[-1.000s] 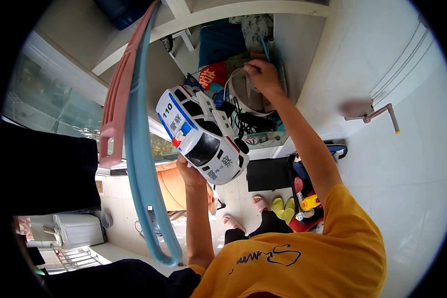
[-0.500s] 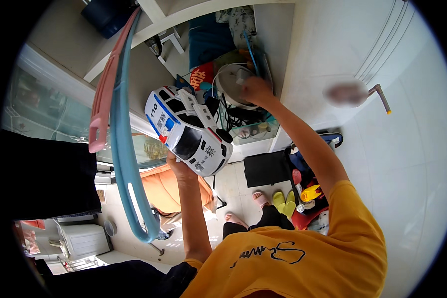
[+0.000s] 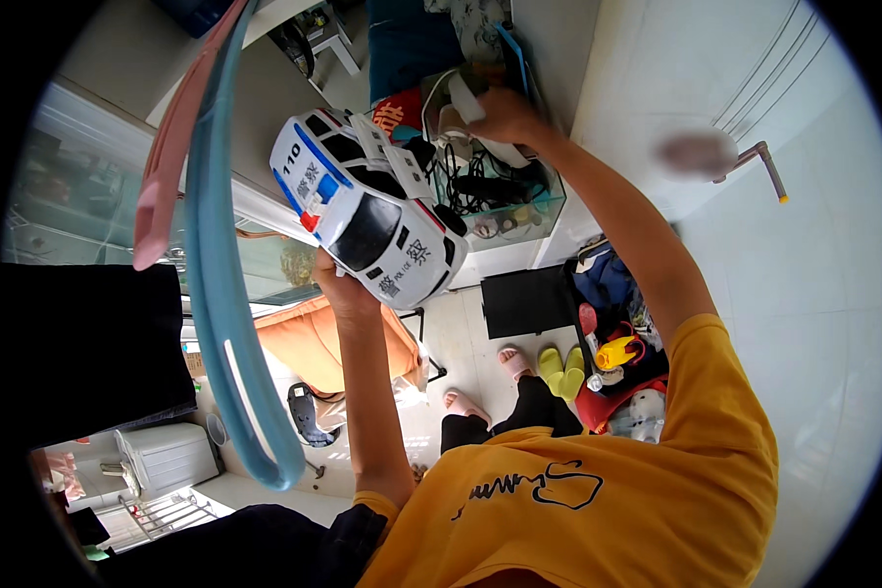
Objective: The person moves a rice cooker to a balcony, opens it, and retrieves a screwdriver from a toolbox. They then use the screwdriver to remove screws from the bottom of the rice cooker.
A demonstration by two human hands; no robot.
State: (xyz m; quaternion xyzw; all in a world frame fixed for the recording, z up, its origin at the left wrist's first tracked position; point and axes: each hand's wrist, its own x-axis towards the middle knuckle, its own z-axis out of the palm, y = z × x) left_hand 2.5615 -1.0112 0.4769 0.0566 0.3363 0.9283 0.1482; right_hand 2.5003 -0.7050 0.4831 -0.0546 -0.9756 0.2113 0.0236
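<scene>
My left hand (image 3: 341,286) is closed around the front end of a white toy police car (image 3: 372,220), holding it tilted in the air. The car has blue trim, a red and blue roof light bar and open side doors. Above a glass tank (image 3: 524,218) in the cupboard, my right hand (image 3: 505,116) grips a round white object (image 3: 465,98) by its edge and holds it tilted. What exactly this object is, I cannot make out. Black cables (image 3: 485,186) lie tangled in the tank below it.
Pink and blue plastic hangers (image 3: 227,245) hang close on the left, near dark hanging clothes (image 3: 98,343). An orange padded chair (image 3: 333,338) stands below the car. At the lower right are a black bin (image 3: 637,363) of mixed items and green slippers (image 3: 561,372). A pipe (image 3: 769,171) juts from the wall.
My right hand has lifted and tilted the round white object, uncovering more of the cables and tank. The toy car has shifted slightly up and left in view, still in my left hand.
</scene>
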